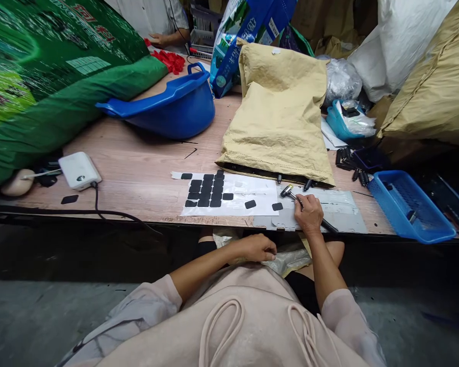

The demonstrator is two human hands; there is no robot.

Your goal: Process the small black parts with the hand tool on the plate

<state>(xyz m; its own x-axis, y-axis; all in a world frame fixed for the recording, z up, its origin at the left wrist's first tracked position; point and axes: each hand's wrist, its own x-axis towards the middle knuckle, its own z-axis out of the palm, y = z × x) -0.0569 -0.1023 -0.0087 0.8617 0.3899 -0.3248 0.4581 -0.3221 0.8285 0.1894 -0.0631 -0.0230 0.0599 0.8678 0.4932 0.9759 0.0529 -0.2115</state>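
Note:
My right hand (309, 214) is wrapped round a small hammer (329, 226) at the table's front edge. The hammer's metal head points left over a grey sheet (344, 206) taped to the tabletop. My left hand (257, 248) is above my lap with its fingers curled in, close to a pale plastic bag (290, 261); what it holds, if anything, is hidden. Left of the hammer lies a white sheet (237, 206) with rows of black rounded pads (205, 192) on it. A loose black pad (277, 206) is near the hammer head.
A large tan sack (279, 122) lies behind the sheets, small black parts (308, 184) at its mouth. A blue basin (176, 109) stands back left, a white power box (79, 171) farther left. At right is a blue basket (409, 204). Another person's hand (159, 40) shows at the back.

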